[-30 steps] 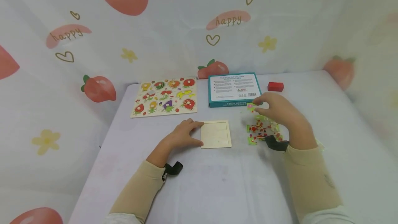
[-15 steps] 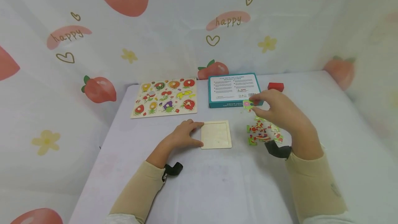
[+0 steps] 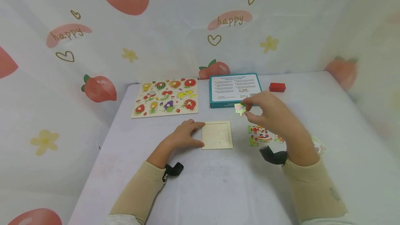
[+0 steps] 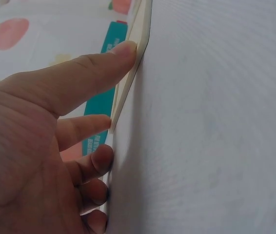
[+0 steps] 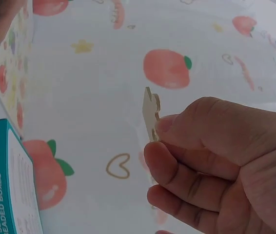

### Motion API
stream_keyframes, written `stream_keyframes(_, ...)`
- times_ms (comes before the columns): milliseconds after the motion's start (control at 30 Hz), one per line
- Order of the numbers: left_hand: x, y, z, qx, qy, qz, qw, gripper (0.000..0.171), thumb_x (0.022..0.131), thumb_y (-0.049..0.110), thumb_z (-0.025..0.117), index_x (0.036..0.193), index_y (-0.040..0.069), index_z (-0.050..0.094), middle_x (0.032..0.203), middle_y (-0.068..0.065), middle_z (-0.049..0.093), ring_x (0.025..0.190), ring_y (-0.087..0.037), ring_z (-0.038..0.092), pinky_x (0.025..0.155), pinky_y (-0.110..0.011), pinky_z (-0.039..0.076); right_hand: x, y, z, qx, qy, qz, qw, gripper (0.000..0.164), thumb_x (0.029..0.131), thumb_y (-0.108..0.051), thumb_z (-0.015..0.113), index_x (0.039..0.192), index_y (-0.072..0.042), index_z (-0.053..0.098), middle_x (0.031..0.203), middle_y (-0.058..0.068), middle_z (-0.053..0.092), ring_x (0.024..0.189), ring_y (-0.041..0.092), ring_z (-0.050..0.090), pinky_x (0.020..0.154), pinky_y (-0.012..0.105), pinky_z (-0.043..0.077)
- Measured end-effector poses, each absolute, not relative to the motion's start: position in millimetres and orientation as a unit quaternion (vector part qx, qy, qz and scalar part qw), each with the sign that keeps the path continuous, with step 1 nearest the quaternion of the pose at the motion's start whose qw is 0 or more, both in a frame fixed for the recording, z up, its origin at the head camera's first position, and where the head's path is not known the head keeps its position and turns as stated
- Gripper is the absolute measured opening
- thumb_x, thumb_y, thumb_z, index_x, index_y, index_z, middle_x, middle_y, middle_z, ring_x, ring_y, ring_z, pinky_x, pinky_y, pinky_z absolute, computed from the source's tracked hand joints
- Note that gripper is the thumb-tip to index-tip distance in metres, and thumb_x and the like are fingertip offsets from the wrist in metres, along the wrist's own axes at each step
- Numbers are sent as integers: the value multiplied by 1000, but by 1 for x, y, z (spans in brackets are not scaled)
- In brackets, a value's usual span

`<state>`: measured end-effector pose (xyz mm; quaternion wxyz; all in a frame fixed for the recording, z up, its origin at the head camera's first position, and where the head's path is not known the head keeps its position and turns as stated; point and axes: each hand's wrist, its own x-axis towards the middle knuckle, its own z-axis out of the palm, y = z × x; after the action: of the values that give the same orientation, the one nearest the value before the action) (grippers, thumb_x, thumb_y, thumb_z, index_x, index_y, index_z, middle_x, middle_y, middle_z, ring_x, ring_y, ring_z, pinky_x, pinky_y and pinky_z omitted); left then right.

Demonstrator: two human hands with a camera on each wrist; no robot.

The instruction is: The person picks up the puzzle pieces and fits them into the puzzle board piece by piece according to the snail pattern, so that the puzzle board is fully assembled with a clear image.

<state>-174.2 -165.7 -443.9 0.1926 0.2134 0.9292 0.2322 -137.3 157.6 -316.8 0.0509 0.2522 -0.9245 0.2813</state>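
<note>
My right hand [image 3: 268, 110] pinches a jigsaw puzzle piece [image 3: 239, 109], green with a pink print, between thumb and fingers above the table. In the right wrist view, the plain wooden back and notched edge of the puzzle piece [image 5: 150, 112] show. My left hand [image 3: 184, 134] rests beside a square, pale wooden puzzle tray [image 3: 217, 135], with thumb and index finger extended to the two corners of its left side. The left wrist view shows the thumb [image 4: 99, 68] on the tray's edge. Several red and green puzzle pieces [image 3: 260, 136] lie scattered below my right hand, which partly hides them.
A fruit peg board [image 3: 167, 98] lies at the back left. Behind the tray is a teal and white box [image 3: 235, 89], with a red block [image 3: 277, 87] to its right. A printed flat piece [image 3: 318, 146] lies partly hidden by the right wrist.
My right hand has lifted the puzzle piece from the pile's far side and moved it left, past the box's front corner. My left hand and the tray have stayed put.
</note>
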Motion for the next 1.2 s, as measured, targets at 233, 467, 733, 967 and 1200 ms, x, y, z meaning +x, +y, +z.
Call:
stream_keyframes(233,-174,-165,-443,213,930,231,192,81,82,40,86,153,23,51,106,0,50,102,-20,45,84,-39,43,-139,144,-323,262,-919,290,53,19,90,-7,73,109,-4,75,95,2,67,104,29,55,90,44,46)
stream_keyframes(467,-173,-166,-441,214,928,235,194,80,82,40,86,152,24,51,107,0,50,102,-20,45,83,-39,43,-140,130,-329,268,-915,294,67,23,90,-7,75,112,-3,75,91,-1,68,102,29,56,90,45,47)
stream_keyframes(733,-175,-166,-443,224,926,235,194,80,83,41,85,153,23,50,107,-1,49,102,-21,45,84,-39,42,-144,113,-340,273,-913,297,62,24,91,-10,76,114,-4,75,90,-2,68,97,26,57,85,41,47)
stream_keyframes(967,-175,-166,-442,228,926,232,191,81,83,41,85,153,22,50,108,0,50,102,-20,45,85,-40,43,-148,96,-352,265,-916,300,29,25,91,-13,76,115,-6,76,91,-4,68,98,25,56,85,39,47)
stream_keyframes(1200,-175,-166,-441,222,927,233,191,82,82,42,85,153,21,49,108,-1,50,102,-21,45,85,-41,43,-155,81,-368,254,-919,303,-1,25,91,-14,77,115,-7,77,91,-5,69,98,23,56,82,36,49)
